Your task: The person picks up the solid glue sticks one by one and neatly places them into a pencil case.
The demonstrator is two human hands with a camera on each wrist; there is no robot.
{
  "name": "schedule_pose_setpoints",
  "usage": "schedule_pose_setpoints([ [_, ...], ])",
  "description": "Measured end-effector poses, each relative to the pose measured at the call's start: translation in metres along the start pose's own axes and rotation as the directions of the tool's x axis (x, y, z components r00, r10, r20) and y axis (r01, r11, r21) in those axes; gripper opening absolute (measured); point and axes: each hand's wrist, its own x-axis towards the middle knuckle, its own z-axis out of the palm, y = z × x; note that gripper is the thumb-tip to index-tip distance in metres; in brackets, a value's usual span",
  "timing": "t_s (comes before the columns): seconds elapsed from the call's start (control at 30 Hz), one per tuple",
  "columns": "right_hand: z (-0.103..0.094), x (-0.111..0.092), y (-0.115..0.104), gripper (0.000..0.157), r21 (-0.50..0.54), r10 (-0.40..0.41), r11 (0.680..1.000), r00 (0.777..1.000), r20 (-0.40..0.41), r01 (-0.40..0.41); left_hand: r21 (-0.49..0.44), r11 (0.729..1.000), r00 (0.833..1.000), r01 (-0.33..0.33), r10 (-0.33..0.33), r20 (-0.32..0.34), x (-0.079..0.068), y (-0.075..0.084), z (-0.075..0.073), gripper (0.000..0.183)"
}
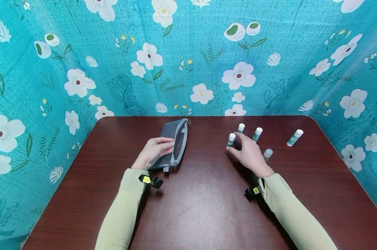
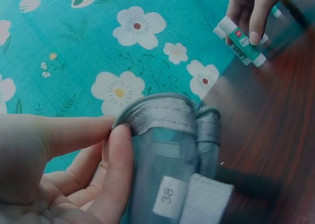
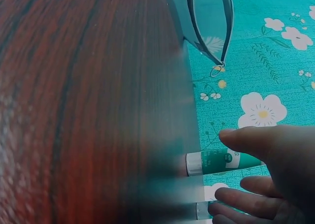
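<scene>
A grey mesh zipper pouch (image 1: 168, 130) lies on the table with its zipped mouth spread. My left hand (image 1: 155, 151) pinches the mouth's edge between thumb and fingers; a white label reading 38 (image 2: 168, 196) shows close up. On the right, my right hand (image 1: 250, 152) is around an upright green glue stick (image 1: 230, 140) with white ends. Its thumb lies along one side and its fingers are extended on the other, with a gap visible between fingers and stick in the right wrist view. A second glue stick (image 1: 241, 127) stands just behind.
More glue sticks stand near the right hand: one behind it (image 1: 257, 134), one partly hidden by it (image 1: 268, 154), and another farther right (image 1: 295, 137). The dark wooden table (image 1: 201, 208) meets a blue floral cloth (image 1: 188, 52) at its back and sides.
</scene>
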Motion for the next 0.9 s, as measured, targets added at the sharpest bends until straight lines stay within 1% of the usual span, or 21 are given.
schedule_pose_setpoints([
  [0.27,0.000,0.001,-0.001,0.064,0.020,0.007,1.000,1.000,0.005,-0.007,0.023,1.000,1.000,0.011,-0.011,0.010,-0.002,0.000,0.004,0.031],
  [0.4,0.002,0.002,0.001,0.056,0.053,0.016,0.998,1.000,0.007,-0.017,0.036,0.999,1.000,0.013,-0.013,0.015,-0.003,0.000,0.005,0.031],
  [0.57,0.005,0.004,0.006,0.051,0.140,0.037,0.989,0.999,0.028,-0.040,0.039,0.999,1.000,0.011,-0.012,0.013,-0.002,-0.001,0.006,0.030],
  [0.7,0.006,0.006,0.009,0.046,0.230,0.051,0.971,0.997,0.052,-0.062,0.024,1.000,1.000,0.007,-0.008,0.014,-0.002,-0.002,0.008,0.029],
  [0.8,0.006,0.007,0.011,0.040,0.268,0.058,0.961,0.997,0.047,-0.068,0.014,1.000,1.000,0.003,-0.003,0.020,-0.002,-0.002,0.010,0.028],
  [0.9,0.007,0.007,0.011,0.035,0.285,0.056,0.956,0.998,0.037,-0.064,0.010,1.000,1.000,-0.002,0.002,0.025,-0.002,-0.003,0.012,0.028],
])
